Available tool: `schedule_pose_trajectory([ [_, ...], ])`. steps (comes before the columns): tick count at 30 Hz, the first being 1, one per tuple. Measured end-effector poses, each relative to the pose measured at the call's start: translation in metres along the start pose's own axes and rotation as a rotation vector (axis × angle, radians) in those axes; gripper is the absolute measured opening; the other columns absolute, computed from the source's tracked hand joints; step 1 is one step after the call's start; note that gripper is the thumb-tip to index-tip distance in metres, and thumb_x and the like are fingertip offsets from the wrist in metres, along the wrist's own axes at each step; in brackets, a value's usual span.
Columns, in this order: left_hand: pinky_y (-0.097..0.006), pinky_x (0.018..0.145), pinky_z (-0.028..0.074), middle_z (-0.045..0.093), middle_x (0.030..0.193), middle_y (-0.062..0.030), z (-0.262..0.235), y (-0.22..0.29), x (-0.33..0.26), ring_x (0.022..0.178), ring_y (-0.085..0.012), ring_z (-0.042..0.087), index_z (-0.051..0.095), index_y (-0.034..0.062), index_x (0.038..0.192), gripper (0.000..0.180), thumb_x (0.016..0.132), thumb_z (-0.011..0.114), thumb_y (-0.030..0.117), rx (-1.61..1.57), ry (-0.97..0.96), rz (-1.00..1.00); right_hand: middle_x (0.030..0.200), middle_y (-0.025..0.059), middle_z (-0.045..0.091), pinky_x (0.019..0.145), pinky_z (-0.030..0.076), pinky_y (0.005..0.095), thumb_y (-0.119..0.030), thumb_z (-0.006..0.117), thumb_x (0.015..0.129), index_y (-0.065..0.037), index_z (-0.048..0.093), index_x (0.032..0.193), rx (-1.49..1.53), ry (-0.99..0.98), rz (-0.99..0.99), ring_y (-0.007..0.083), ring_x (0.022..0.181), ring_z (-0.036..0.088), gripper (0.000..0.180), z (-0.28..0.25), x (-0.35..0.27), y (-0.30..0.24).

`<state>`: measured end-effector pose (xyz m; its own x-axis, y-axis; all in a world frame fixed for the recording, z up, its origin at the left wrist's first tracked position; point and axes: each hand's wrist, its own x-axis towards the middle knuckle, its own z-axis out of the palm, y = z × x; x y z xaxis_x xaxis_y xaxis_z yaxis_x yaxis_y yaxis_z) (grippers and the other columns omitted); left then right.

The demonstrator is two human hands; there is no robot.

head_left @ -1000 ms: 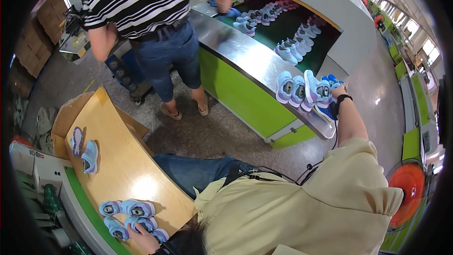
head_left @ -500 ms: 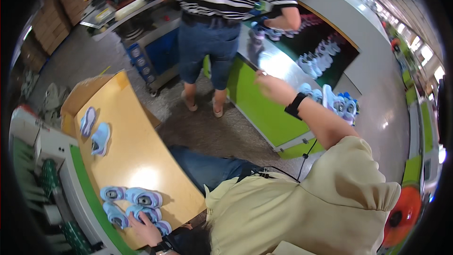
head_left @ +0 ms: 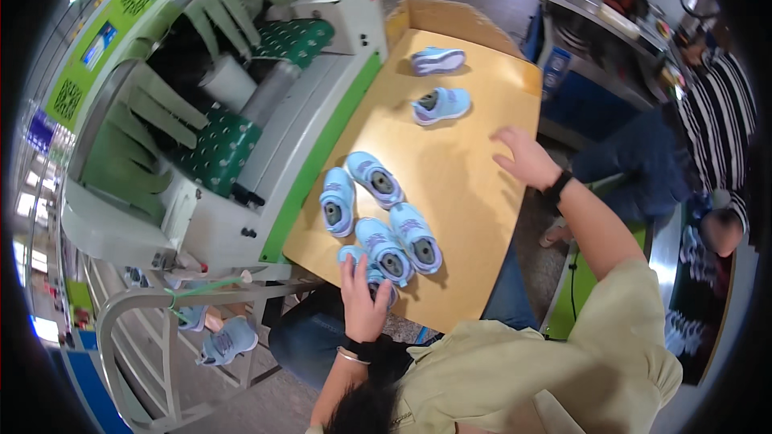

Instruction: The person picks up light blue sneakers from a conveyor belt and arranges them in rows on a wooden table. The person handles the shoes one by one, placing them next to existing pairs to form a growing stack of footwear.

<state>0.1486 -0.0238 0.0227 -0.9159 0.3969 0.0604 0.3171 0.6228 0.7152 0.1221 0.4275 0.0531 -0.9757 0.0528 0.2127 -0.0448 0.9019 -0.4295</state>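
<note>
A person's left hand [head_left: 363, 297] lies flat, fingers together, on a light blue child's shoe [head_left: 367, 270] at the near edge of a tan worktop [head_left: 474, 177], no grip closed around it. Four more shoes [head_left: 378, 213] are clustered beside it and two others [head_left: 439, 83] lie well apart at the far end, so the gathering looks partly done. The right hand [head_left: 527, 157] hovers open and empty. Green rectangular signs [head_left: 96, 44] sit on the machine at left.

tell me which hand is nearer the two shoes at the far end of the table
Right. The right hand hovers over the table just short of the two shoes; the left hand rests on the near cluster.
</note>
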Motion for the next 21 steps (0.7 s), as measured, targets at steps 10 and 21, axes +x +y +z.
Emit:
schedule_pose_trajectory([
  [10,-0.056,0.120,0.030,0.037,0.155,-0.0278,0.003,-0.003,0.002,0.148,-0.0517,0.031,0.051,0.0064,0.145,0.058,0.095,0.072,0.026,0.016,-0.022,-0.081,0.107,0.0168,0.070,0.089,0.051,0.0410,-0.052,0.062,0.101,-0.002,0.068,0.108,0.749,0.007,0.296,0.0287,0.101,0.064,0.050,0.133,0.179,0.018],
  [21,-0.054,0.121,0.032,0.035,0.155,-0.0300,-0.001,-0.002,0.012,0.147,-0.0532,0.032,0.049,0.0058,0.146,0.060,0.093,0.073,0.023,0.032,-0.101,-0.068,0.130,0.0166,0.066,0.103,0.051,0.0456,-0.034,0.086,0.078,-0.002,0.065,0.129,-0.246,0.309,0.121,0.0333,0.122,0.062,0.064,0.052,0.272,0.101],
])
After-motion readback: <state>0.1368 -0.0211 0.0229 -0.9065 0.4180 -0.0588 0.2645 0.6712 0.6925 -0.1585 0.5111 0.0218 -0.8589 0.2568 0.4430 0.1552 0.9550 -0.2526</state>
